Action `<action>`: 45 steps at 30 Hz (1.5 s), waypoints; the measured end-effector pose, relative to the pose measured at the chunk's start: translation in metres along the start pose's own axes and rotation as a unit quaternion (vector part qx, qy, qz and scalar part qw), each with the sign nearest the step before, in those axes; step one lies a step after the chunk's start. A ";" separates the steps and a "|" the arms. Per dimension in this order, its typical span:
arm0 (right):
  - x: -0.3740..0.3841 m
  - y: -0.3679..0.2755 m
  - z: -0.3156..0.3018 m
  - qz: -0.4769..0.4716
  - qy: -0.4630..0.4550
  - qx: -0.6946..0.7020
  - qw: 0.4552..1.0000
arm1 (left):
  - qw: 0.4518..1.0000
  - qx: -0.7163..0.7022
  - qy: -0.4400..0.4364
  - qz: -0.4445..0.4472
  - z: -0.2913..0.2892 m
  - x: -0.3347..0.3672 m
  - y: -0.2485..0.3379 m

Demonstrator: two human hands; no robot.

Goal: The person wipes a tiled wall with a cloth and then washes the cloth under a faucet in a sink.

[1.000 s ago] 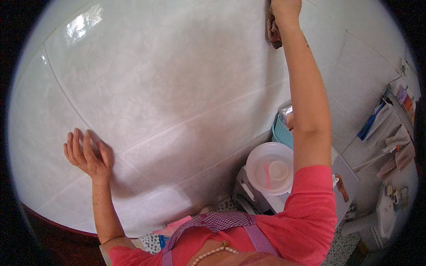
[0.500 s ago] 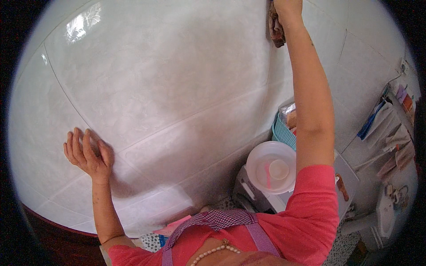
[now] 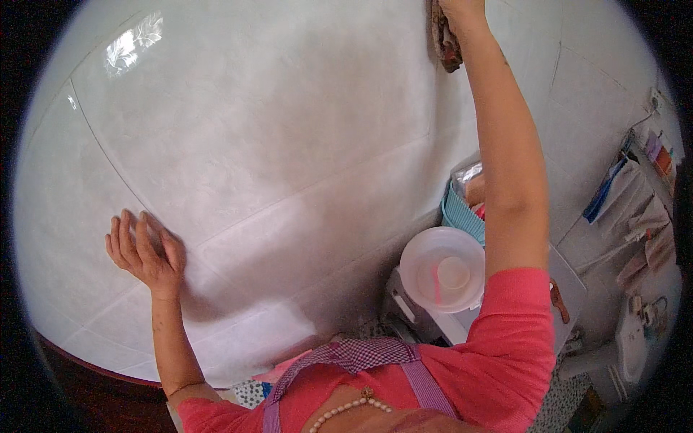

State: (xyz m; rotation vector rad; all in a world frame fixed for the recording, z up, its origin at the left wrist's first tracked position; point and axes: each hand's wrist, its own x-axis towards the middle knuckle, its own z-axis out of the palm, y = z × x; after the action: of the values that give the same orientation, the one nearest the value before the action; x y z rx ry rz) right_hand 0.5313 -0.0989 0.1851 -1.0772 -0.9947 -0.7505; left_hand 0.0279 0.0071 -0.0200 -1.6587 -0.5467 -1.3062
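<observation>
At the top edge, my right hand (image 3: 464, 13) is partly cut off by the frame, closed around a crumpled brown cloth (image 3: 447, 49). The cloth lies against the pale, glossy tiled wall (image 3: 289, 159); its upper end is out of view. Lower down on the left, my left hand (image 3: 150, 258) rests on the same wall with fingers stretched and slightly spread, holding nothing. My right arm reaches high, while the left arm is bent less far up.
Below my right arm stands a white basin (image 3: 408, 270) with a pale cup and a pink strip inside, on a grey-white unit (image 3: 451, 328). A teal basket (image 3: 460, 216) with packets is behind it. Cloths (image 3: 617, 189) hang at right, above a white fixture (image 3: 633, 339).
My right hand and the cloth have shifted slightly up and to the left. The left hand stays in place on the wall.
</observation>
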 end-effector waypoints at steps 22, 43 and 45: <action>-0.017 0.005 0.010 -0.061 0.064 0.011 0.996 | 1.000 0.005 0.015 -0.002 -0.003 0.000 -0.002; -0.009 0.010 0.009 -0.012 0.062 0.120 0.991 | 1.000 0.007 0.028 -0.007 0.001 -0.001 0.000; -0.006 0.006 0.008 -0.019 0.054 0.075 0.996 | 0.999 0.006 0.031 -0.008 0.001 -0.001 0.001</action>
State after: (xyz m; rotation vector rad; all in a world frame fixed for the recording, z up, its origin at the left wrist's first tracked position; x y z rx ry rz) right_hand 0.5324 -0.0891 0.1785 -0.8819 -0.9652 -0.7449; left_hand 0.0288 0.0082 -0.0214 -1.6020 -0.5312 -1.3588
